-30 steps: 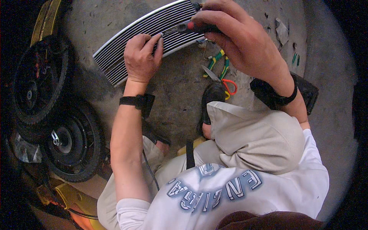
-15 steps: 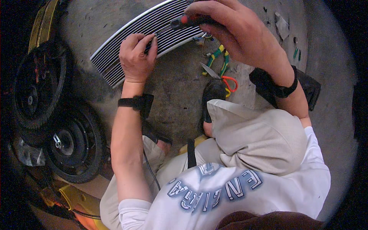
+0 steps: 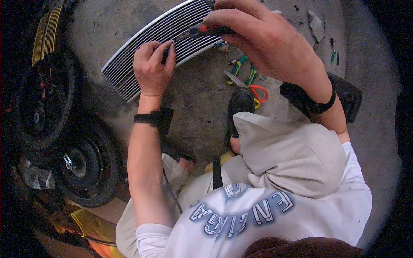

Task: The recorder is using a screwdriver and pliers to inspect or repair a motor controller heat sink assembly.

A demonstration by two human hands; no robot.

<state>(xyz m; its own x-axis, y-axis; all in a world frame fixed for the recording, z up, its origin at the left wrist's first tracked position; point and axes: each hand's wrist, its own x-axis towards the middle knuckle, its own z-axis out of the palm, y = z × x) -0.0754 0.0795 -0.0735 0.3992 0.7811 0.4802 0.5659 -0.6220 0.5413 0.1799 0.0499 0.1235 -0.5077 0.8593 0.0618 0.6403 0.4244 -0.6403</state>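
My right hand (image 3: 258,32) is closed round a pair of pliers (image 3: 190,32) with a red and black grip. Their grey jaws point left, towards my left hand (image 3: 154,66). Thumb and fingers of that left hand are pinched together; a small dark thing shows between them, too little of it to name. Both hands are above a long curved slatted panel (image 3: 129,64) with a pale rim, which lies on the floor. My right hand covers the panel's right end and most of the pliers' handles.
Green-handled pliers (image 3: 238,68) and orange-handled scissors (image 3: 259,92) lie by my shoe (image 3: 241,105). Two black wheels (image 3: 88,163) are at the left, below a yellow slatted panel (image 3: 45,32). Crumpled clear plastic (image 3: 316,25) and small green bits (image 3: 333,56) lie at the far right.
My right hand has shifted slightly left and down with the pliers, and more of their grey jaws shows. The left hand keeps its pinch in nearly the same place.
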